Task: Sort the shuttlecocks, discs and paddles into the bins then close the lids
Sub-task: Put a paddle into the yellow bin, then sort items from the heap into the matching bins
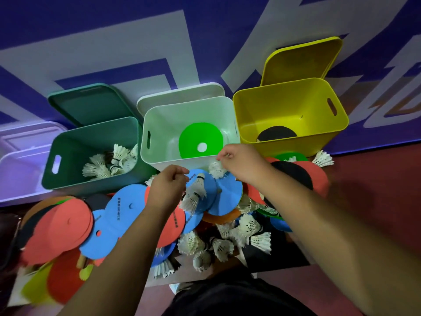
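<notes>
On the left hand (168, 188), the grip pinches the edge of a round blue foam disc (210, 185) in the pile on the floor (376, 179). The disc is probably bound for the white plastic bin (164, 124), which holds a green disc (200, 135). The right hand (241, 163) curls its grip over a white feather shuttlecock (216, 170); whether it holds anything I cannot tell.

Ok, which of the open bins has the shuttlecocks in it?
The dark green bin on the left: white shuttlecocks lie in it. The white bin holds a green disc, the yellow bin a black round piece.
</notes>
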`<state>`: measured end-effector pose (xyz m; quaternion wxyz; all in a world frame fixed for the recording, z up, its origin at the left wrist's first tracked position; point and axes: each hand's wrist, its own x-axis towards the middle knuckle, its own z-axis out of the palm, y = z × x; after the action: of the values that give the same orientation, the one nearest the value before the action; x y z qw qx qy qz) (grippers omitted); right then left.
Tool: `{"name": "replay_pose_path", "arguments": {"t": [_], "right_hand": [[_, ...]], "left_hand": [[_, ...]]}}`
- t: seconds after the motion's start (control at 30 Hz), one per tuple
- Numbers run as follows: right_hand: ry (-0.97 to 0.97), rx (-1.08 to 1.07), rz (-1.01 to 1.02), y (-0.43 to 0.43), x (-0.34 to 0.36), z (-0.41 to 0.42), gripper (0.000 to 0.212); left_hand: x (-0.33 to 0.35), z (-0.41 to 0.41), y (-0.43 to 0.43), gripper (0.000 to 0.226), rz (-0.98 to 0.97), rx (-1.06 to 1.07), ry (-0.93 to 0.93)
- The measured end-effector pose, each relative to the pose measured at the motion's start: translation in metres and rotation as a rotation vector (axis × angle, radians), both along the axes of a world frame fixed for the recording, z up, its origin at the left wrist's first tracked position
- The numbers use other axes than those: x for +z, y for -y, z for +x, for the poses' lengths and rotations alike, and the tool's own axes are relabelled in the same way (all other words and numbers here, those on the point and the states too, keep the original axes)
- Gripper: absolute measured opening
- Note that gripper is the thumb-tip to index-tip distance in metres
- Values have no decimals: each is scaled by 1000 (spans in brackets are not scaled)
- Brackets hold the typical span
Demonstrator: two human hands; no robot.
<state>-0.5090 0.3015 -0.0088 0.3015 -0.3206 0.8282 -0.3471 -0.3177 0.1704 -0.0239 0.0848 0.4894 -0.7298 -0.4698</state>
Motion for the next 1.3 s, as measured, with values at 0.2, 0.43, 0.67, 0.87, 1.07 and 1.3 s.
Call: {"name": "replay_pose_path", "arguments": {"t": [0.2, 0.43, 0.67, 0.87, 1.07, 1.3], "right_hand": [[-372, 257, 269, 16, -25, 25, 36], [-512, 275, 498, 18, -22, 44, 44], [-540, 278, 572, 12, -12, 44, 28], [-517, 262, 355, 13, 3, 46, 34], [-322, 301, 43, 37, 14, 61, 21], [-82, 177, -56, 91, 12, 103, 14]], "left_hand": [[-24, 32, -21, 40, -285, -324, 206], [-46, 44, -29, 59, -347, -310, 380], [-43, 45, -33, 53, -261, -232, 341], [-30, 54, -41, 66, 30, -57, 155], [-16, 87, -24, 49, 111, 102, -14], [-2, 146, 17, 32, 171, 347, -170]]}}
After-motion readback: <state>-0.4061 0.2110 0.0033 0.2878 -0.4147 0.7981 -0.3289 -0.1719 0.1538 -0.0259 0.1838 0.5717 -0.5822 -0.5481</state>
